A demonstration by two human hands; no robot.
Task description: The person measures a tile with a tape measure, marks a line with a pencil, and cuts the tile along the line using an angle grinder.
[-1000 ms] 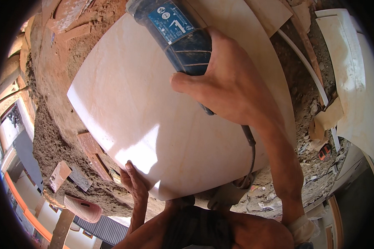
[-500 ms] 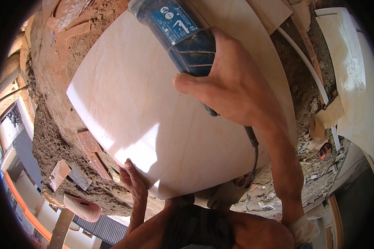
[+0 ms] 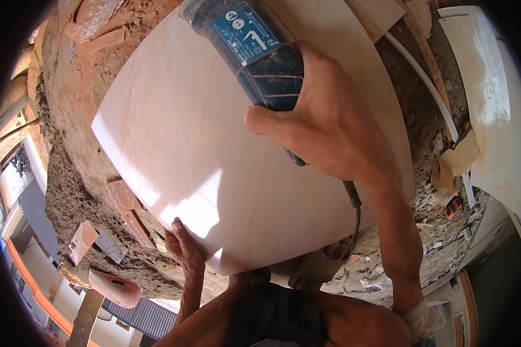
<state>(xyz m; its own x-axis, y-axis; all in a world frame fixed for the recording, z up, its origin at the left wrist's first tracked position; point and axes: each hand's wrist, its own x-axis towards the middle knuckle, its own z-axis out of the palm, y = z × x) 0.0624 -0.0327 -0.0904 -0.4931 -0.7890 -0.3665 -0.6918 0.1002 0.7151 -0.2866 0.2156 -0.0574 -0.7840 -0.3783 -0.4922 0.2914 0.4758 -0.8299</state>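
Observation:
A large cream marble-look tile (image 3: 173, 133) lies before me, with a bright sunlit patch near its lower left. My right hand (image 3: 324, 110) wraps round the dark blue body of a corded angle grinder (image 3: 249, 34) over the tile's far part. The grinder's working end lies at the upper edge of the picture, and its disc cannot be made out. From its rear the black cord (image 3: 357, 217) runs down toward me. At the near left edge my left hand (image 3: 184, 248) grips the tile, thumb on top and the other fingers mostly hidden.
Broken brown tile pieces (image 3: 124, 195) lie on the soil to the left, near a pink sandal-like piece (image 3: 114, 288). At right are more cream tiles (image 3: 483, 75), a thin white strip (image 3: 425, 81), torn cardboard (image 3: 457, 156) and a red-and-black tape measure (image 3: 453, 207). My feet are under the tile's near edge.
My right hand and the grinder have shifted very slightly to the right and toward me. My left hand stays on the tile's edge.

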